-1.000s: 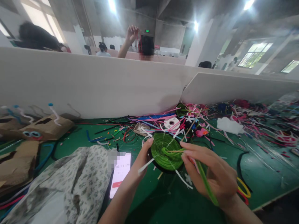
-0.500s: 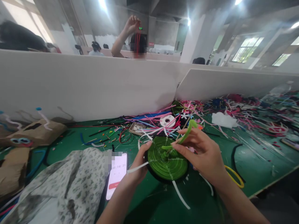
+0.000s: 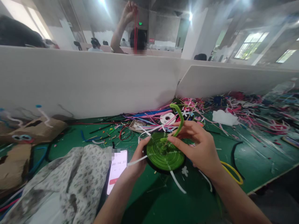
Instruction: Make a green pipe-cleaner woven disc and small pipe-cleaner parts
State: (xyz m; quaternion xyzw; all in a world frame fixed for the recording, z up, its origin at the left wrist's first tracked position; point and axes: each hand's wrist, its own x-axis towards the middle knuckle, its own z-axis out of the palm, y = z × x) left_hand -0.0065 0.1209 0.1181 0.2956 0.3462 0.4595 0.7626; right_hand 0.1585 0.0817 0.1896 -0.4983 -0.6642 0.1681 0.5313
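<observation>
A round green coiled disc [image 3: 161,160] with a black rim is in front of me, white strips sticking out from its edge. My left hand [image 3: 139,158] grips it at the left edge, thumb on top and the other fingers hidden below. Over the disc's upper right, my right hand [image 3: 198,146] pinches a light green pipe cleaner [image 3: 180,116] between thumb and fingertips. One end of the pipe cleaner curls upward; the other lies near the disc's middle. One white strip [image 3: 178,183] hangs from the near edge.
A phone [image 3: 118,169] showing a timer lies left of my hands, beside a floral cloth [image 3: 77,174]. Cardboard pieces [image 3: 37,130] stand far left. Pink and white strips [image 3: 252,115] clutter the back right. A white partition [image 3: 93,84] runs behind; a person beyond raises an arm.
The pipe cleaner in my right hand now stands up in a higher curve. The disc and both hands appear slightly higher and farther left. A small white flower shape shows beside the disc.
</observation>
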